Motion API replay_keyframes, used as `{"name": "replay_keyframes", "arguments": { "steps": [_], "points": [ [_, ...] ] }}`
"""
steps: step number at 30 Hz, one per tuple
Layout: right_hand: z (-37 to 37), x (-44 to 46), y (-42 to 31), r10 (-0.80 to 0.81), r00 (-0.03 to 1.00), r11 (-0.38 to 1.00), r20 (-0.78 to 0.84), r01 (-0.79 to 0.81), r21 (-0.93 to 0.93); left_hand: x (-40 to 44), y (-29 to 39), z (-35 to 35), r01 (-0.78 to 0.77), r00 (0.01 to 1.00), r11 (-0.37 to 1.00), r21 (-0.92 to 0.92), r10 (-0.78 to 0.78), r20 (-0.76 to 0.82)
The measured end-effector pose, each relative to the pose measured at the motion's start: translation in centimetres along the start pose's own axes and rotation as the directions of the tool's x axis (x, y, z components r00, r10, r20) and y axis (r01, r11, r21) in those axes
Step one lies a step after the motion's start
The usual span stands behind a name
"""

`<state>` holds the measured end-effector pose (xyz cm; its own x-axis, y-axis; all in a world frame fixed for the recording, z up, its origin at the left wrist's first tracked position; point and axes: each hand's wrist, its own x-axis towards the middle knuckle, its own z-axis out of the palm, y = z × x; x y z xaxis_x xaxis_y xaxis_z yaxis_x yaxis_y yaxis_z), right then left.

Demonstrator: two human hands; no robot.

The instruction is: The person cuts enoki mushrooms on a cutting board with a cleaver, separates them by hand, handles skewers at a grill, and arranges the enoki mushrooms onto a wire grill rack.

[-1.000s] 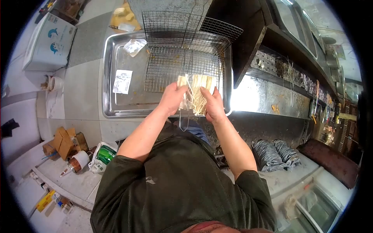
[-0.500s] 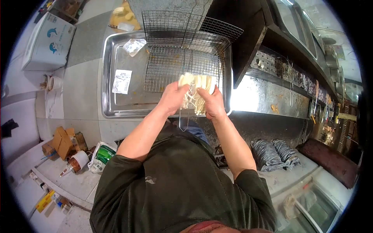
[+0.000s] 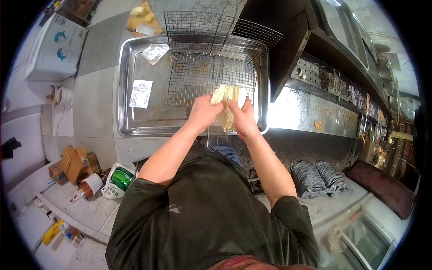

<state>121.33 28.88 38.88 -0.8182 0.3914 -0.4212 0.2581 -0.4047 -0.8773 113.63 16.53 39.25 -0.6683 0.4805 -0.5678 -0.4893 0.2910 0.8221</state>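
Observation:
A pale bunch of enoki mushrooms [image 3: 229, 95] is gripped between my two hands, over the near right part of a wire grill basket [image 3: 193, 76]. My left hand [image 3: 205, 111] is closed on the bunch's left side. On its right side, my right hand [image 3: 243, 118] is closed too, with the thumb pressed on the stems. The basket lies hinged wide, its wire lid [image 3: 193, 31] leaning up at the far side. Its wire handle [image 3: 215, 143] points toward my body. Under the basket is a steel tray [image 3: 123, 99].
Two printed slips, a near one [image 3: 141, 94] and a crumpled one [image 3: 155, 53], lie in the tray's left part. A wooden board [image 3: 148, 20] with pale pieces stands beyond. To the right runs a metal grill counter [image 3: 310, 110]. Black bags [image 3: 310, 180] sit on the floor.
My left hand has moved slightly right, bringing its part of the mushrooms against the rest. The bunch is now more compact. The basket and tray stay put.

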Motion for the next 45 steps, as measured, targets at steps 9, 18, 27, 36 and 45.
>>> {"name": "replay_keyframes", "arguments": {
  "steps": [9,18,27,36,45],
  "points": [
    [-1.3,0.2,0.3,0.081,0.994,0.975,-0.08,-0.062,0.214,0.3,-0.4,-1.7,0.103,0.994,0.725,-0.681,-0.058,0.088],
    [-0.1,-0.3,-1.5,0.195,0.978,0.953,-0.072,-0.172,0.249,0.1,-0.6,0.4,0.075,0.995,0.827,-0.557,-0.022,0.1],
    [-0.3,0.0,-0.9,0.093,0.994,0.98,0.054,-0.101,0.169,1.1,-1.6,0.4,-0.003,0.997,0.921,-0.39,0.034,0.074],
    [-1.2,0.7,-0.8,0.173,0.984,0.956,0.045,-0.179,0.232,1.4,-1.8,-0.8,0.073,0.996,0.814,-0.576,-0.028,0.087],
    [-0.1,0.4,-1.3,0.169,0.984,0.962,0.046,-0.175,0.211,1.3,-1.7,0.5,0.013,0.999,0.864,-0.504,0.013,0.048]
  ]
}}
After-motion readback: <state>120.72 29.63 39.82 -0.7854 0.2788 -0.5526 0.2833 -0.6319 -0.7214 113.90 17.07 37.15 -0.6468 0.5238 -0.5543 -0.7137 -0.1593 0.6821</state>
